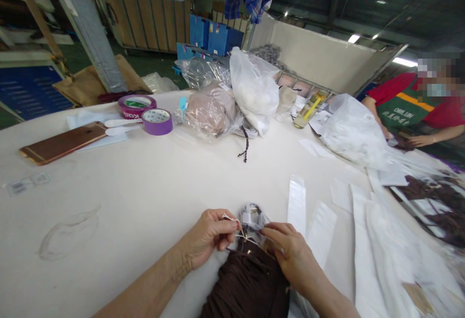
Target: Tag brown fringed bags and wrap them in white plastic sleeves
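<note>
At the front middle of the table lies a gathered bundle of dark brown cloth (249,284). A small clear plastic bag (251,216) sits at its top end. My left hand (210,235) is closed in a pinch on a thin white string (240,230), which runs to the top of the bundle. From the right, my right hand (290,247) grips the bundle's upper end beside the plastic bag, its fingers bent over the edge. Part of its grip is hidden, and small metallic bits show where the string meets the cloth.
Left lie a phone (65,142) and purple tape rolls (158,121). Behind are a bagged brown item (210,109), white plastic bag (252,85) and yellow-labelled bottle (308,109). White strips (321,226) lie right; a co-worker (410,104) stands at the far right.
</note>
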Demonstrator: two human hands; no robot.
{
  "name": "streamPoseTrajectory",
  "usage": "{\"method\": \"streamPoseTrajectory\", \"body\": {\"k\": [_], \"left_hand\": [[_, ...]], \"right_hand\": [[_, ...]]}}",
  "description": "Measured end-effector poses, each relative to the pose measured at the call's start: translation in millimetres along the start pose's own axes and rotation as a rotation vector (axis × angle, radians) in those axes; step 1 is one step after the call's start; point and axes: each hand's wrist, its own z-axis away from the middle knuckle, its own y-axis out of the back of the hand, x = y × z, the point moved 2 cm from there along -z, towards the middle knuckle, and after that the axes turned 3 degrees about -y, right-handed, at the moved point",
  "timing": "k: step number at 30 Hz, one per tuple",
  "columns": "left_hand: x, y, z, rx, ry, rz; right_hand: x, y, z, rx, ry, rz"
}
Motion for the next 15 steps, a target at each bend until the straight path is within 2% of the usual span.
{"method": "streamPoseTrajectory", "body": {"k": [8,15], "left_hand": [[0.6,-0.1,-2.0,-0.013,-0.013,-0.003],[-3.0,2.0,-2.1,-0.005,0.005,-0.050]], "right_hand": [[-1.2,12.5,-13.1,-0.147,0.244,0.149],[-9.5,23.6,-33.0,-0.231,0.261,0.236]]}}
